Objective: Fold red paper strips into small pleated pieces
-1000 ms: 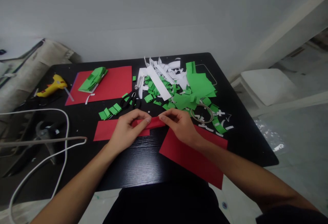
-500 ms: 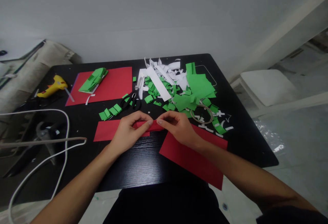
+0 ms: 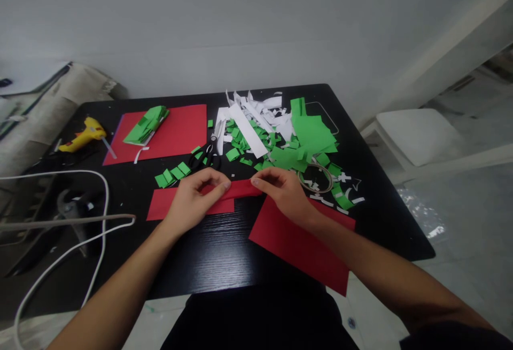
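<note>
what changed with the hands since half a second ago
The left hand has moved left and the right hand slightly right, showing more of the red paper strip between them. Both still pinch it. The scissors and glue gun stayed put.

Dim, greyish light, soft detail
Pale glare streaks the black wood-grain tabletop [image 3: 218, 262] in front; clear plastic [image 3: 432, 228] glints at right; wide-angle distortion stretches the edges.

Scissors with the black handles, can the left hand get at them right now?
Probably yes: the scissors lie just beyond the left hand with nothing apparent between, though that hand is pinching the red paper strip and might need to let go.
</note>
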{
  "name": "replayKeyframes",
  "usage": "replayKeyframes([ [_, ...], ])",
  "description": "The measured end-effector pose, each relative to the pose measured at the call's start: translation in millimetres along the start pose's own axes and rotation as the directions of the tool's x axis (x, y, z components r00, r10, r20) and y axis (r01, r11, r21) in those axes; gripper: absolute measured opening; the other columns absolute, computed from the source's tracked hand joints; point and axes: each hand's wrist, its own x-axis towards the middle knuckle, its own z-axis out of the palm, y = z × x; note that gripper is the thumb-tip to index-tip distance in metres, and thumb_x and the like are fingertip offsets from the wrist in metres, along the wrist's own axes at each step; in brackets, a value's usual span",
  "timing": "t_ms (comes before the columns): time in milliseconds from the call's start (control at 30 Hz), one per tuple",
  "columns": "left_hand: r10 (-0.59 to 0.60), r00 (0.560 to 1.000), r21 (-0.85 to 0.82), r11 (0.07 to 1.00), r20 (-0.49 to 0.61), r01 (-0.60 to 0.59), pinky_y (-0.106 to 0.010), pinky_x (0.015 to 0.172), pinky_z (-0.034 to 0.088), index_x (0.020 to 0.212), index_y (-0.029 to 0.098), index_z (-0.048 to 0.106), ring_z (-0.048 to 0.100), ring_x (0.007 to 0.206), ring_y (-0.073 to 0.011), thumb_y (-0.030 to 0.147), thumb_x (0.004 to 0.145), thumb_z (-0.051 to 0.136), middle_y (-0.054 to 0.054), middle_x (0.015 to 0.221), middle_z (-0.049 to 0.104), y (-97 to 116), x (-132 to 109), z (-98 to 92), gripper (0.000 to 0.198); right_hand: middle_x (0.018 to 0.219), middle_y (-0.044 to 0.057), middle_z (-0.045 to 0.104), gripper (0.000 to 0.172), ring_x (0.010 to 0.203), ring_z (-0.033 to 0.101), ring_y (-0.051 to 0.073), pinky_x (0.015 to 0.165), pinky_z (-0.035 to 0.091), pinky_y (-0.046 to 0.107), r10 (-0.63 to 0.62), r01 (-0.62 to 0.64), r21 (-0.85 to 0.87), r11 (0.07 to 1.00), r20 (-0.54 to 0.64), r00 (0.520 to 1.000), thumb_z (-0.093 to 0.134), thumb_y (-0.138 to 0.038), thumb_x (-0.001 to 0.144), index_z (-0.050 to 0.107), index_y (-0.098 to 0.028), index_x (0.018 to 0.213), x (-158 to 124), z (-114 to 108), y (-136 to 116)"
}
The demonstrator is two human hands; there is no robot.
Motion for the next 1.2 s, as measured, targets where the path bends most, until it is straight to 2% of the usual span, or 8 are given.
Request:
replayKeyframes([
  [367, -0.025, 0.998, -0.014, 1.000, -0.065, 0.024, -0.026, 0.067, 0.050, 0.082, 0.018, 0.071, 0.060, 0.069, -0.0149, 0.038, 0.089, 0.072, 0.000, 0.073, 0.066, -2, 3, -1.7, 0.021, 0.084, 0.002, 0.076, 0.018, 0.082, 0.068, 0.018, 0.085, 0.057, 0.035, 0.025, -0.025, 0.019, 1.000, -0.030, 0.999, 0.082, -0.038, 0.080, 0.077, -0.021, 0.082, 0, -1, -1],
  [467, -0.037, 0.997, -0.071, 0.997, -0.070, 0.032, -0.028, 0.074, 0.052, 0.090, 0.019, 0.070, 0.062, 0.077, -0.0156, 0.039, 0.094, 0.067, -0.001, 0.080, 0.067, -3, 2, -1.7, 0.021, 0.085, 0.002, 0.075, 0.022, 0.083, 0.067, 0.018, 0.086, 0.056, 0.035, 0.031, -0.027, 0.058, 0.998, -0.068, 0.997, 0.083, -0.042, 0.080, 0.076, -0.021, 0.082, 2, -2, 1],
  [600, -0.069, 0.996, -0.266, 0.961, 0.052, 0.081, -0.035, 0.090, 0.056, 0.124, 0.020, 0.062, 0.070, 0.095, -0.0194, 0.043, 0.097, 0.064, -0.006, 0.104, 0.071, -5, 0, 1.5, 0.035, 0.089, 0.002, 0.074, 0.028, 0.086, 0.066, 0.018, 0.086, 0.056, 0.034, 0.041, -0.020, 0.182, 0.983, -0.111, 0.993, 0.087, -0.045, 0.076, 0.073, -0.022, 0.085, 5, -1, 6],
  [733, -0.076, 0.990, -0.307, 0.946, 0.115, 0.109, -0.032, 0.082, 0.059, 0.122, 0.021, 0.057, 0.072, 0.090, -0.0183, 0.034, 0.086, 0.078, -0.004, 0.102, 0.072, -6, -2, 11.7, 0.044, 0.084, -0.001, 0.068, 0.030, 0.077, 0.062, 0.015, 0.078, 0.056, 0.031, 0.078, -0.065, 0.226, 0.972, -0.050, 0.996, 0.087, -0.044, 0.075, 0.069, -0.022, 0.085, 3, 2, 8],
  [867, -0.083, 0.995, -0.317, 0.944, 0.050, 0.095, -0.027, 0.069, 0.056, 0.117, 0.021, 0.056, 0.068, 0.072, -0.0140, 0.032, 0.086, 0.077, 0.001, 0.083, 0.069, -6, -2, 18.2, 0.039, 0.087, 0.000, 0.068, 0.030, 0.083, 0.066, 0.016, 0.085, 0.061, 0.034, 0.068, -0.074, 0.218, 0.973, 0.035, 0.997, 0.089, -0.039, 0.074, 0.069, -0.023, 0.090, -2, 6, 7],
  [1000, -0.053, 0.998, -0.333, 0.942, -0.033, 0.039, -0.027, 0.073, 0.056, 0.119, 0.021, 0.053, 0.069, 0.074, -0.0140, 0.032, 0.085, 0.079, 0.003, 0.079, 0.068, -7, 0, 17.2, 0.044, 0.091, 0.000, 0.068, 0.030, 0.087, 0.070, 0.017, 0.080, 0.067, 0.036, 0.067, -0.103, 0.256, 0.961, 0.147, 0.987, 0.087, -0.036, 0.077, 0.069, -0.024, 0.098, -5, 8, 8],
  [1100, -0.046, 0.997, -0.316, 0.949, -0.060, 0.025, -0.026, 0.074, 0.055, 0.124, 0.021, 0.051, 0.069, 0.073, -0.0130, 0.031, 0.085, 0.079, 0.003, 0.079, 0.069, -8, 0, 17.1, 0.049, 0.089, 0.000, 0.066, 0.031, 0.084, 0.071, 0.017, 0.075, 0.069, 0.035, 0.053, -0.086, 0.251, 0.964, 0.137, 0.989, 0.086, -0.032, 0.078, 0.068, -0.024, 0.102, -5, 10, 9],
  [1200, -0.050, 0.995, -0.327, 0.945, -0.081, 0.021, -0.027, 0.076, 0.056, 0.122, 0.023, 0.047, 0.070, 0.075, -0.0131, 0.030, 0.086, 0.079, 0.002, 0.085, 0.071, -8, -1, 19.3, 0.049, 0.086, -0.002, 0.066, 0.033, 0.080, 0.071, 0.014, 0.077, 0.069, 0.033, 0.033, -0.061, 0.281, 0.958, 0.105, 0.994, 0.086, -0.028, 0.078, 0.067, -0.024, 0.104, -6, 11, 10],
])
